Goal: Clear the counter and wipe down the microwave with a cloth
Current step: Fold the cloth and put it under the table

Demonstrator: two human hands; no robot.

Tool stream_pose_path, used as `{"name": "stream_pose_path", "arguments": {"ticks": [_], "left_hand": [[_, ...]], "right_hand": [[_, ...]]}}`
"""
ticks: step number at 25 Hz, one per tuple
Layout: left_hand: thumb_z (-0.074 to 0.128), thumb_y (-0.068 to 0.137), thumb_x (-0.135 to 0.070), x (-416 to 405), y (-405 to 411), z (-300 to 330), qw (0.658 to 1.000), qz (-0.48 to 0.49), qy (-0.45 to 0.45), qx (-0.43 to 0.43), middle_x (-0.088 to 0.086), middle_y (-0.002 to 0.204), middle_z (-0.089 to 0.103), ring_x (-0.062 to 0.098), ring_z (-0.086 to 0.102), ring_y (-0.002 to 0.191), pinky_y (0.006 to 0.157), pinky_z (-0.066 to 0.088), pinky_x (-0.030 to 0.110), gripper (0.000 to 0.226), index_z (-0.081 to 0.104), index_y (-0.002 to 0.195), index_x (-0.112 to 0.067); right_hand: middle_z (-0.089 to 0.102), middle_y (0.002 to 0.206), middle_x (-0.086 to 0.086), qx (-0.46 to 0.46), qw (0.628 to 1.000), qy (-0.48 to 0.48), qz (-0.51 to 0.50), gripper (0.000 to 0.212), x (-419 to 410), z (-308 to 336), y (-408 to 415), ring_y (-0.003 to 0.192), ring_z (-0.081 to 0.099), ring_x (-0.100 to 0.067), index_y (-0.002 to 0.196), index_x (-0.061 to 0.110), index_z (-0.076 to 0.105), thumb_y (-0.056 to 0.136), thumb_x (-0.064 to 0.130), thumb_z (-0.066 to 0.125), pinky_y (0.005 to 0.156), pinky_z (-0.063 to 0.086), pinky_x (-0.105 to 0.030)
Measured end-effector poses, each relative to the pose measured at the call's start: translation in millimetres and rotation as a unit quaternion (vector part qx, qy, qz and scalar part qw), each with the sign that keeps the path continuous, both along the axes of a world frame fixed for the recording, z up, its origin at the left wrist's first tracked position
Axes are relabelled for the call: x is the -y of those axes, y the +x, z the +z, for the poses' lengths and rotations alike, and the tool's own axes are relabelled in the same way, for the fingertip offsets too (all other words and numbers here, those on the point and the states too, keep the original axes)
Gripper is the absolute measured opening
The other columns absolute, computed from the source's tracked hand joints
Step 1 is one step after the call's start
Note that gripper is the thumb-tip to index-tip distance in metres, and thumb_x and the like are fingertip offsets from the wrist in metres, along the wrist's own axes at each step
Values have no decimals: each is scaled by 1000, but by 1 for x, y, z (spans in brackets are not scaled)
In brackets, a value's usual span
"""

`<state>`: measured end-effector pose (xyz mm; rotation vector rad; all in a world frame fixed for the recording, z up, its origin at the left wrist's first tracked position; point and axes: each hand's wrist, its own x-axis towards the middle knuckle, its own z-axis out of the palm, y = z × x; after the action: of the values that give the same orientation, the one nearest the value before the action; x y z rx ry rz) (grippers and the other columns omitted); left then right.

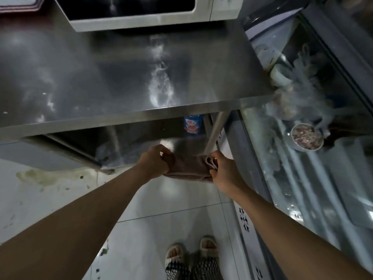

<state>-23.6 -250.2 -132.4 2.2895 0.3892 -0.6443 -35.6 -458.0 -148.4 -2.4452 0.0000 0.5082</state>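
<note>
Head view, looking down past the front edge of a steel table (121, 77). The 2 hands hold 1 brownish cloth (188, 165) stretched between them, below and in front of the table edge, above the tiled floor (161, 209). The left hand (153, 160) is closed on the left end of the cloth, fingers curled over its upper edge. The right hand (221, 168) is closed on the right end, where the fabric bunches into folds against the thumb. The cloth sags slightly between the 2 grips and touches neither table nor floor. A white microwave (141, 15) with a dark door stands at the back of the table, well apart from the cloth. The table surface shows pale smears near its centre. A glass-topped case (302, 138) adjoins the table on the right. 2 slippered feet (191, 257) appear at the lower edge.
</note>
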Motion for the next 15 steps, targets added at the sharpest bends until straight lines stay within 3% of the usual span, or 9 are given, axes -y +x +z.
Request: {"name": "stream_pose_path", "arguments": {"ticks": [5, 8, 12, 15], "left_hand": [[57, 82, -7, 3, 10, -85, 999, 11, 37, 12, 6, 113, 59, 25, 60, 90, 68, 48, 26, 32, 59, 107, -27], [57, 84, -11, 5, 20, -146, 998, 34, 49, 25, 7, 113, 61, 25, 59, 97, 75, 49, 26, 27, 58, 106, -26], [55, 86, -10, 7, 41, -219, 996, 19, 79, 39, 9, 113, 62, 28, 61, 100, 79, 47, 27, 27, 57, 112, -18], [55, 85, -13, 3, 65, -273, 993, 44, 95, 47, 8, 111, 64, 28, 61, 102, 80, 45, 26, 23, 58, 106, -22]], "right_hand": [[59, 120, -9, 21, 998, -36, 45, 34, -1, -79, 18, 110, 57, -25, 121, 13, 48, 89, 5, 54, 88, 45, -28], [58, 122, -9, 35, 996, -50, 67, 36, -2, -138, 37, 114, 55, -26, 123, 13, 48, 88, 4, 55, 93, 46, -32], [59, 117, -12, 76, 990, -70, 100, 32, -8, -209, 65, 108, 56, -30, 118, 11, 50, 87, 3, 52, 84, 44, -30], [59, 118, -13, 104, 984, -89, 112, 32, -15, -264, 93, 108, 58, -30, 119, 10, 50, 87, 7, 54, 84, 46, -33]]}}
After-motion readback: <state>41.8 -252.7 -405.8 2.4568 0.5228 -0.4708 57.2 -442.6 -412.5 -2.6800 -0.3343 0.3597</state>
